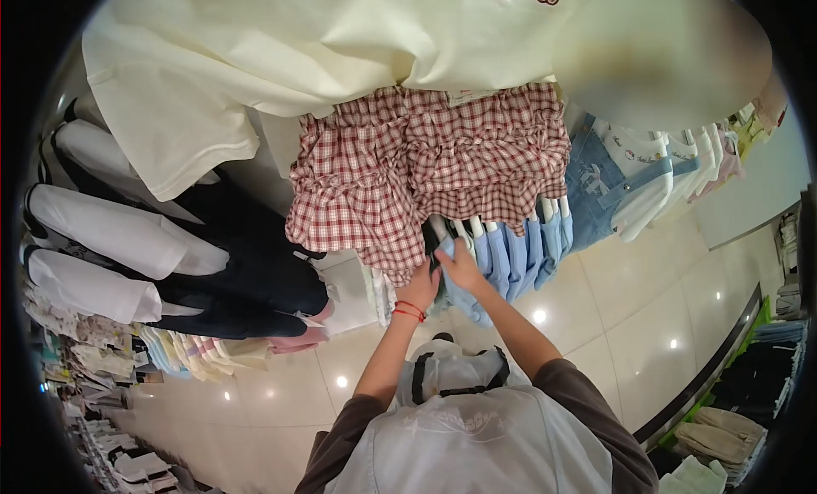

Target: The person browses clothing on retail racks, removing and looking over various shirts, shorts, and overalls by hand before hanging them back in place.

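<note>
My left hand (419,285), with a red string at the wrist, reaches among the hanging garments just below the red checked ruffled shorts (353,183). Close beside it, my right hand (459,264) touches a light blue garment (464,300) at the left end of a row of blue clothes (515,260) on white hangers. The fingers of my right hand are bent against the cloth, and their tips are partly hidden. Most of my left hand's fingers are hidden behind the garments. Above the checked shorts hangs a large cream top (323,43).
Dark garments with white sleeves (111,226) hang at the left. Denim overalls (600,175) and white tops hang at the right. Folded clothes (719,434) lie on a shelf at the lower right. Shiny tiled floor (587,324) shows below.
</note>
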Action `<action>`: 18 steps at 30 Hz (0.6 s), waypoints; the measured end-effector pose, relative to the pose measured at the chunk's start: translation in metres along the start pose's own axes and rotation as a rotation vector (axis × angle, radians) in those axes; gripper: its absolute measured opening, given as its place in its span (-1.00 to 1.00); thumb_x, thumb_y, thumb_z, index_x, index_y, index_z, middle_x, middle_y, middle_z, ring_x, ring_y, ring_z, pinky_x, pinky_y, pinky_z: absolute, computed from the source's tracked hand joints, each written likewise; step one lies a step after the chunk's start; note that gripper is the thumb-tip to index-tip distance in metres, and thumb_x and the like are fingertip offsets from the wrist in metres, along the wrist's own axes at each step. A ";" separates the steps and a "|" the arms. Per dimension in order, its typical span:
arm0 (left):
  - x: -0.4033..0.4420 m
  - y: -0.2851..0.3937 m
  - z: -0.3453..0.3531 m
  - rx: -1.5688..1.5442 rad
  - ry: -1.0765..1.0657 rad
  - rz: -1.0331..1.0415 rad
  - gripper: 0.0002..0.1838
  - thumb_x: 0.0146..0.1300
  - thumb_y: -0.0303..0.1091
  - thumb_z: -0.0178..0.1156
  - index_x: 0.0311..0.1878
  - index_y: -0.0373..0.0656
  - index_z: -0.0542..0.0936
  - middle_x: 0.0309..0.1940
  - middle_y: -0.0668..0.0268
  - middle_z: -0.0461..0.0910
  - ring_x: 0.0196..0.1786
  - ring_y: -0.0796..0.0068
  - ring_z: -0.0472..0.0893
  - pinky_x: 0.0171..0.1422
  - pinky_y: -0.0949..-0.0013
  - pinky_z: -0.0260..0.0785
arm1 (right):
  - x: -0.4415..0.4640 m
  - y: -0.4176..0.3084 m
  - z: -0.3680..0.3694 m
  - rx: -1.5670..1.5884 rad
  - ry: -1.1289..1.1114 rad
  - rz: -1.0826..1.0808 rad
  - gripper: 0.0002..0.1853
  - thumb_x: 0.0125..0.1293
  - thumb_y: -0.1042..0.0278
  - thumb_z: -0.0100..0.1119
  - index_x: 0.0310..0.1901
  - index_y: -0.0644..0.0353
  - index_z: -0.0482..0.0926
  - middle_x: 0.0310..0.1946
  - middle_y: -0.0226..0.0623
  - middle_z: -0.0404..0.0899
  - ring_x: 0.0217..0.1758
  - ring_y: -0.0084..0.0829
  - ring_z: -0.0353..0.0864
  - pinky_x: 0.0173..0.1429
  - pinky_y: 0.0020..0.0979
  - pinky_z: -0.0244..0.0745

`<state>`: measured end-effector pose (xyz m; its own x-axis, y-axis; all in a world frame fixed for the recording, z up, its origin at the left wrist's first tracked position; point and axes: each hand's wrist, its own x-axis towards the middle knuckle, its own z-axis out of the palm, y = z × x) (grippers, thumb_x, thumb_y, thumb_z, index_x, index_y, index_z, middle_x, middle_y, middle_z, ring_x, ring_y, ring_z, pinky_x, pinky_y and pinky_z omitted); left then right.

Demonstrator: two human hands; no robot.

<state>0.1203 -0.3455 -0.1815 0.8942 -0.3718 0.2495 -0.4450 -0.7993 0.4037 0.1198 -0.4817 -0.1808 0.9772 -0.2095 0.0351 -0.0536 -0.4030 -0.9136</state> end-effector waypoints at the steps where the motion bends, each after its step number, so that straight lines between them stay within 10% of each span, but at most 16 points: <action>1: 0.002 0.013 -0.018 -0.003 -0.052 -0.024 -0.57 0.11 -0.24 0.09 0.02 -0.22 0.33 -0.09 -0.18 0.35 -0.15 -0.11 0.45 -0.08 0.11 0.36 | 0.000 0.006 0.009 0.067 -0.057 -0.016 -0.59 0.24 0.10 0.02 -0.26 0.40 0.32 -0.48 0.20 0.46 -0.34 0.16 0.45 -0.27 -0.08 0.34; 5: -0.006 0.023 -0.028 -0.308 -0.222 -0.254 -0.33 0.02 -0.25 0.17 0.15 -0.39 0.16 0.03 -0.23 0.30 0.03 -0.16 0.39 -0.03 0.09 0.36 | -0.003 0.018 0.018 0.120 -0.176 -0.135 -0.73 0.24 0.24 -0.01 -0.30 0.35 0.38 -0.32 0.02 0.43 -0.18 -0.03 0.41 -0.11 -0.22 0.32; 9: -0.006 0.021 -0.003 -0.304 -0.119 -0.278 -0.49 0.00 -0.31 0.16 -0.02 -0.39 0.26 -0.14 -0.20 0.41 -0.09 -0.14 0.45 -0.07 0.04 0.34 | -0.005 0.039 0.017 -0.010 -0.073 -0.407 -0.77 0.07 0.45 0.10 -0.22 0.30 0.39 -0.15 -0.05 0.36 -0.06 -0.09 0.36 0.00 -0.27 0.28; 13: -0.006 0.012 0.021 -0.402 -0.129 -0.411 -0.40 -0.03 -0.43 0.14 0.09 -0.38 0.16 -0.11 -0.23 0.39 0.00 -0.12 0.43 -0.02 0.10 0.33 | -0.019 0.004 -0.016 -0.380 0.390 -0.287 -0.54 -0.09 0.54 0.19 -0.08 0.24 0.32 -0.10 -0.06 0.33 -0.14 -0.05 0.38 0.00 -0.23 0.31; 18: -0.005 0.028 0.034 -0.538 0.092 -0.390 -0.43 0.00 -0.48 0.08 0.09 -0.43 0.14 -0.12 -0.27 0.39 -0.02 -0.18 0.43 0.05 0.10 0.27 | -0.013 0.043 -0.011 -0.193 0.135 -0.065 -0.43 -0.07 0.49 0.17 0.04 0.23 0.20 0.00 0.09 0.29 -0.07 0.13 0.38 -0.03 -0.08 0.32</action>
<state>0.1052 -0.3823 -0.2016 0.9972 -0.0428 0.0609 -0.0742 -0.5113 0.8562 0.1022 -0.5061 -0.2158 0.9443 -0.2895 0.1567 -0.0426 -0.5794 -0.8140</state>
